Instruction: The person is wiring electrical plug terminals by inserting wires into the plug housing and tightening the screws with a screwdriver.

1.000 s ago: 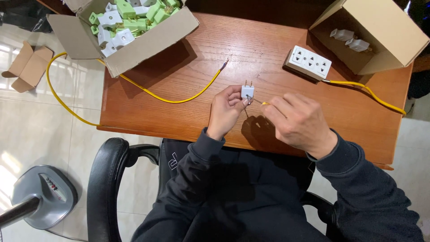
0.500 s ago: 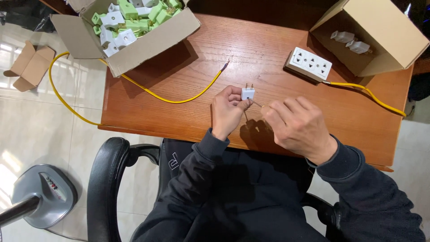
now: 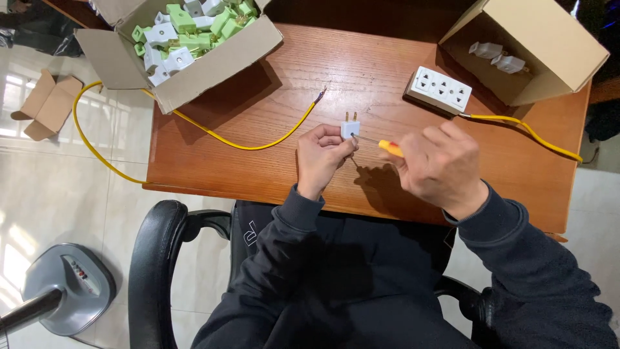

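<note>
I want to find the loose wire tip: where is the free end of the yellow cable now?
In the head view, the yellow cable's free end lies bare on the wooden table, left of centre, between the box of green and white plugs and the white plug in the left hand.

Plug [image 3: 349, 126] sitting in left hand [image 3: 321, 157], socket strip [image 3: 439, 89] lying behind right hand [image 3: 439, 165]; apparently a screwdriver [image 3: 387, 147] lying between the hands

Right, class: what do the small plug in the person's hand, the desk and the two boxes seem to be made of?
Plug: white, smooth plastic by its look, with brass-coloured metal prongs.
Desk: reddish-brown wood or veneer, visible grain, slight sheen.
Boxes: matte brown cardboard, with folded flaps.
</note>
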